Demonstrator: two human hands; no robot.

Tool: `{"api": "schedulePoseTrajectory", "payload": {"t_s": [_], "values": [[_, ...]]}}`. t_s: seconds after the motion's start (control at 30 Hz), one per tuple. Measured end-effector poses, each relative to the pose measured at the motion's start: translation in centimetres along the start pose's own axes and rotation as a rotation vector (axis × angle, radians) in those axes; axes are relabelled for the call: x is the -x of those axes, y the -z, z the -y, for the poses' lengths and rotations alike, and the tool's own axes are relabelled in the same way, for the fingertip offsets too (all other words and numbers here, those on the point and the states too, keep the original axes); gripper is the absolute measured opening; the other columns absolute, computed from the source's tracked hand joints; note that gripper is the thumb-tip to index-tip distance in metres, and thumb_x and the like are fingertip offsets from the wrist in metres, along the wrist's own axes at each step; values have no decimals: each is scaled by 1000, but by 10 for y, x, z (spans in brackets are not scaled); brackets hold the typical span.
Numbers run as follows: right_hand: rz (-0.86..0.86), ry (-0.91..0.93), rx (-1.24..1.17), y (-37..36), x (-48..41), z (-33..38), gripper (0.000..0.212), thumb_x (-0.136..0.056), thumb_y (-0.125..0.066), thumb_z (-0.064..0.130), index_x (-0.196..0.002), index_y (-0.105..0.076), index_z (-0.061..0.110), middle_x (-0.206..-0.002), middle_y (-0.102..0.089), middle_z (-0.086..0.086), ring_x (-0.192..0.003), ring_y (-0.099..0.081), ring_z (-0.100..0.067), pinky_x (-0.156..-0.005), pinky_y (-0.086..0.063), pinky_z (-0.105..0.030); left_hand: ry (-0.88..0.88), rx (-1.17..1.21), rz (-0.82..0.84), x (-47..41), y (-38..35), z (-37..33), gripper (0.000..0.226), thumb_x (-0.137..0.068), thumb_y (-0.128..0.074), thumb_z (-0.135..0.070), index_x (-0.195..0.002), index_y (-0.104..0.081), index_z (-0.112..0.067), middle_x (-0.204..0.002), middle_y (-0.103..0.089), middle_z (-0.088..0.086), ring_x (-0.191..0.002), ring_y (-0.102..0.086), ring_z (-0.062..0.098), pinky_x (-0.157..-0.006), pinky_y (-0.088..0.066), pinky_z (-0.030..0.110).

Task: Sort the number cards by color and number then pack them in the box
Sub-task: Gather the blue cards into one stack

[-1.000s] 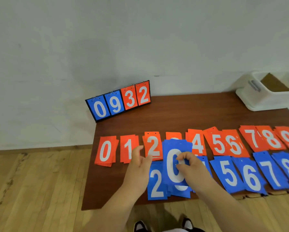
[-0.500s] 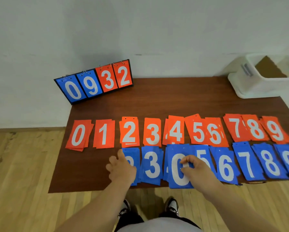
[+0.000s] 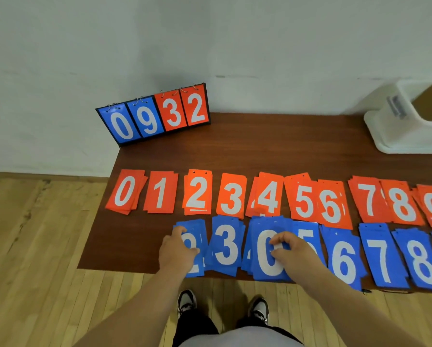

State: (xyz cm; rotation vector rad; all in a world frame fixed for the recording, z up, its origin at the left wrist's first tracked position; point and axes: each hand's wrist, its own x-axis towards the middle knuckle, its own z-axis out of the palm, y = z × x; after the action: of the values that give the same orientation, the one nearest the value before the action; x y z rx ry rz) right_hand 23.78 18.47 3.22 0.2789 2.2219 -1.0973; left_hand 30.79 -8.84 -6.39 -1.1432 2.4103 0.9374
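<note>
Left hand (image 3: 176, 249) onto blue 2 (image 3: 198, 227); ten orange piles (image 3: 231, 196)

The person wears a light grey top (image 3: 235, 338) over black trousers (image 3: 196, 328), and 2 black-and-white trainers (image 3: 186, 300) with pale toes. Both forearms are bare down to the left hand (image 3: 176, 251) and the right hand (image 3: 293, 252).

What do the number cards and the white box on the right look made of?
Blue 0 card: probably thin plastic sheet, smooth, slight sheen, punched hole on top. White box: likely moulded plastic, glossy rounded rim.
</note>
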Motion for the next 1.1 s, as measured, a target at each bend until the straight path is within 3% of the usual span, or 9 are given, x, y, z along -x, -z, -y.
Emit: {"api": "schedulePoseTrajectory", "payload": {"t_s": [0.23,0.4,0.57,0.7,0.8,0.9,0.97,1.1], "values": [[-14,-30,-36,-17,3,11,11,-98,-62,13,-97,-63,24,-105,-61,6,-88,-60,-12,-51,-44,-17,-90,3,3,-1,3,1,58,-87,-79,-18,-129,-42,-33,-114,-42,-3,-76,-56,10,-57,-50,22],[-44,-54,-103,-32,4,17,8,-97,-66,17,-99,-65,24,-110,-64,6,-98,-66,-18,-54,-51,-19,-121,15,74,-8,6,0,58,-89,-76,-13,-134,-45,-31,-111,-49,-2,-90,-61,16,-58,-50,19],[-69,-49,-111,-42,4,25,8,-98,-64,15,-98,-64,23,-114,-63,3,-96,-64,-15,-55,-52,-19,-96,165,101,-14,28,6,48,-92,-67,-4,-129,-54,-31,-101,-59,-6,-69,-67,15,-48,-52,23],[-58,-33,-169,-49,4,36,14,-98,-60,10,-96,-65,23,-115,-62,3,-96,-65,-17,-70,-61,-34,-67,262,83,-14,64,9,39,-95,-58,-5,-123,-56,-31,-108,-61,-2,-75,-66,17,-51,-50,27],[23,-43,-320,-59,6,53,21,-97,-58,5,-94,-70,22,-120,-64,-2,-102,-68,-28,-84,-60,-48,-92,376,124,-7,91,3,37,-94,-54,-4,-116,-58,-33,-112,-59,-2,-88,-64,19,-58,-51,28],[195,-50,-674,-68,12,79,25,-95,-51,-5,-94,-69,13,-115,-70,-13,-95,-72,-37,-65,-58,-39,-174,474,177,6,110,-10,37,-93,-55,-9,-114,-58,-39,-112,-58,-5,-95,-63,20,-65,-52,30],[289,-7,-779,-71,17,95,26,-94,-49,-7,-93,-67,11,-108,-72,-13,-91,-73,-36,-57,-57,-33,-231,523,207,14,120,-24,39,-94,-56,-8,-116,-57,-41,-116,-58,-11,-98,-62,14,-69,-51,28],[304,121,-598,-72,18,119,24,-92,-55,-1,-88,-68,19,-114,-67,-16,-97,-70,-37,-63,-57,-36,-343,629,257,32,132,-53,43,-97,-54,-3,-116,-57,-41,-117,-61,-18,-101,-64,3,-84,-56,32]]}}
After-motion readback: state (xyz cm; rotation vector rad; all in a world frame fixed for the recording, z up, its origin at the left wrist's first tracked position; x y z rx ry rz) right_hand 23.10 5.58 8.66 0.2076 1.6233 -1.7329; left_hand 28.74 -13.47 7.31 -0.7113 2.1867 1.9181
